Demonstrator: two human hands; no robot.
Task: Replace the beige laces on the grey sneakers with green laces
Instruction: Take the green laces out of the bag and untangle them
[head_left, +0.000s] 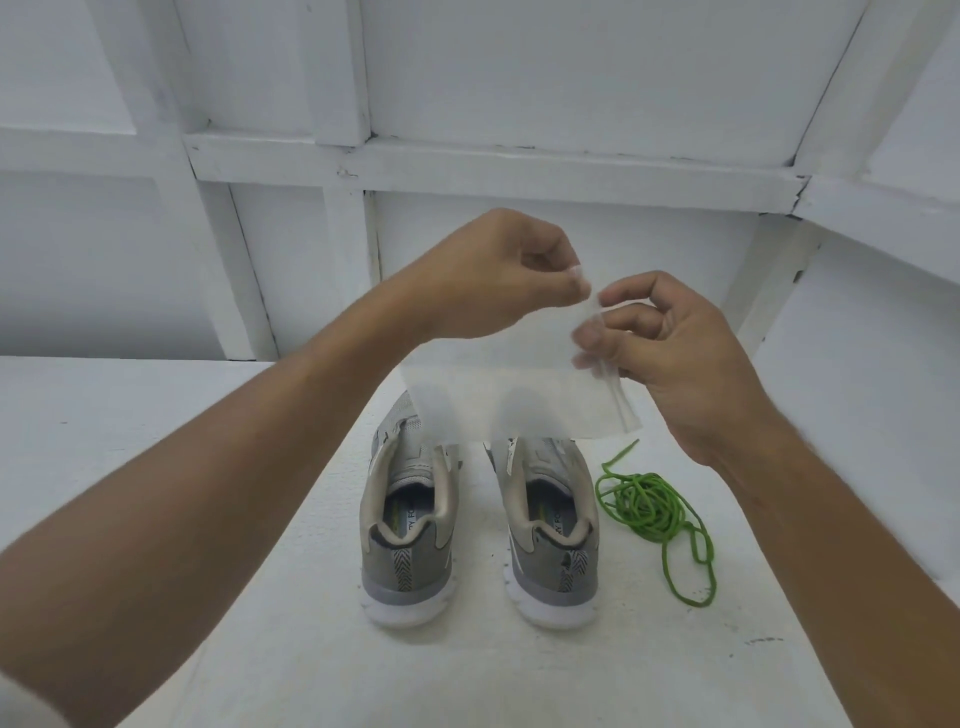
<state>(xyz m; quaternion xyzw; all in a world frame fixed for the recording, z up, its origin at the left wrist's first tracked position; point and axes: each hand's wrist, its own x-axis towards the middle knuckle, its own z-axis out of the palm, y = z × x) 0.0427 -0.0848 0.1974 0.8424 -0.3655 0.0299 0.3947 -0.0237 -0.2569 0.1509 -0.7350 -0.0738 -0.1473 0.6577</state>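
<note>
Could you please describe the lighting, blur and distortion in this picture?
Head view: soft, even light, faint shadows beneath the grey sneakers; the wide lens bows the white wall panels; the translucent plastic bag, pinched by the left hand and right hand, looks hazy and veils the sneakers' toes; green laces are sharp.

Clear thin plastic bag (498, 384), grey mesh sneakers (410, 514), matt white surface (260, 597)

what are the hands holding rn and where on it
A clear plastic zip bag, pinched by both hands at its zip-strip end: left hand at the top corner, right hand just below.
</note>
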